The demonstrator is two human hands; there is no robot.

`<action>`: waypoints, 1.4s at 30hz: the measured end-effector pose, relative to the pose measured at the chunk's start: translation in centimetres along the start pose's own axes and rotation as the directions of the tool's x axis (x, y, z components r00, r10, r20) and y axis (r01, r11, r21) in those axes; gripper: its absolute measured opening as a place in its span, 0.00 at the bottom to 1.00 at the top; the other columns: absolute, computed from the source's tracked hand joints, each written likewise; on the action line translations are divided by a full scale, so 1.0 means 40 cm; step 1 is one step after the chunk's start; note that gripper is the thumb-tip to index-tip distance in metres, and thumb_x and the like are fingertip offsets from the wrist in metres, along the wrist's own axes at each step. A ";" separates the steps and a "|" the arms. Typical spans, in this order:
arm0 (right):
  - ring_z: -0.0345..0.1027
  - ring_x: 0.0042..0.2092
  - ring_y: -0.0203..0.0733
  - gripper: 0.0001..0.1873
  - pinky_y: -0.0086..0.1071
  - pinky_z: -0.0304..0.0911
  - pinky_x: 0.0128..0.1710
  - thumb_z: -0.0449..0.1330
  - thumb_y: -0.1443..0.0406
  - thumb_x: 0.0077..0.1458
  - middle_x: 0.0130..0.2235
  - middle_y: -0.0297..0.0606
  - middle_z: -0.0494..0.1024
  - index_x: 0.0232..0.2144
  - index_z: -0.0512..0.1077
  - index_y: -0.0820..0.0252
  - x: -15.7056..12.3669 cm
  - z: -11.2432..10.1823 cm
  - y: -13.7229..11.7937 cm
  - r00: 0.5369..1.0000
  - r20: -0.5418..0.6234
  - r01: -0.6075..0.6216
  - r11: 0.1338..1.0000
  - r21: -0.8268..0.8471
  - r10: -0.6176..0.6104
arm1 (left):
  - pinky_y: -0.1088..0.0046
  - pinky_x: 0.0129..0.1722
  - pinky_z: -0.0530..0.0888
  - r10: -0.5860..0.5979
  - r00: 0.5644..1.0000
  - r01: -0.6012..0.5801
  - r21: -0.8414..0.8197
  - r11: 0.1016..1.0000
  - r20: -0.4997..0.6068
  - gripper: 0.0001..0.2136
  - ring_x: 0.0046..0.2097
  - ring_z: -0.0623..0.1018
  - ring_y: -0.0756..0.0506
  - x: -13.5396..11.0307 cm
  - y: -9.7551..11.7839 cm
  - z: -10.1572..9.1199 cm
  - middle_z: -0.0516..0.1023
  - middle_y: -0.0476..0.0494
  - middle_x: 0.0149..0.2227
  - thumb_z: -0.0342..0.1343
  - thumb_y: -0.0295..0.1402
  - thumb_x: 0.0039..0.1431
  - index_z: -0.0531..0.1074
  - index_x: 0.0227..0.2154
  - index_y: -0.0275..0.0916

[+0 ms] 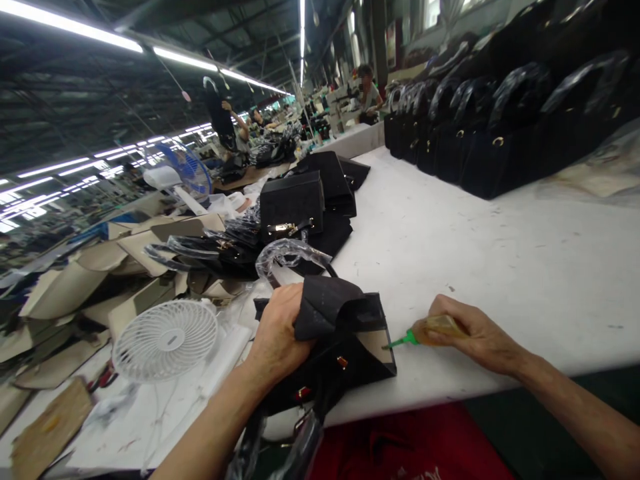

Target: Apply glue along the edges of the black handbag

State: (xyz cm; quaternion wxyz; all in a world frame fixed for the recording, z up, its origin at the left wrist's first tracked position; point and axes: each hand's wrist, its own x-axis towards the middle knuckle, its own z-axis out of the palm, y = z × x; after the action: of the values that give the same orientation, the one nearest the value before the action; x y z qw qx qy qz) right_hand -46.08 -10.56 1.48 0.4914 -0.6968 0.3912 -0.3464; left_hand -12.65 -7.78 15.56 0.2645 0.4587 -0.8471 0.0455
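A black handbag (pixel 350 347) lies on its side at the near edge of the white table (pixel 475 253), its flap folded back and a tan inner panel showing. My left hand (pixel 277 333) grips the folded black flap, fingers closed on it. My right hand (pixel 475 333) is closed round a small amber glue bottle (pixel 435 329) with a green nozzle (pixel 403 341). The nozzle tip touches the edge of the tan panel. A plastic-wrapped handle (pixel 290 257) arches behind the bag.
A small white fan (pixel 165 340) lies left of my left arm. More black bags (pixel 293 200) are piled beyond, and a row of finished black bags (pixel 500 127) lines the far right. Tan cardboard pieces (pixel 75 280) lie at left. Other people work far back.
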 end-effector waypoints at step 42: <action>0.69 0.33 0.41 0.13 0.35 0.65 0.34 0.62 0.54 0.66 0.33 0.36 0.73 0.34 0.74 0.55 -0.087 0.033 0.005 0.990 -0.079 0.119 0.993 -0.016 -0.120 | 0.55 0.48 0.80 -0.055 0.998 0.058 0.069 0.996 -0.043 0.09 0.40 0.81 0.41 -0.158 0.051 -0.058 0.80 0.45 0.35 0.53 0.28 0.54 0.70 0.38 0.41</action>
State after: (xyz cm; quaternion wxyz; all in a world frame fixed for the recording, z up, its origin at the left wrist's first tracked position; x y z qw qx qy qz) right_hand -46.55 -6.97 0.58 0.4496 -0.7073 0.3703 -0.4005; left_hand -10.57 -1.11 14.79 0.2667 0.4904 -0.8261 0.0774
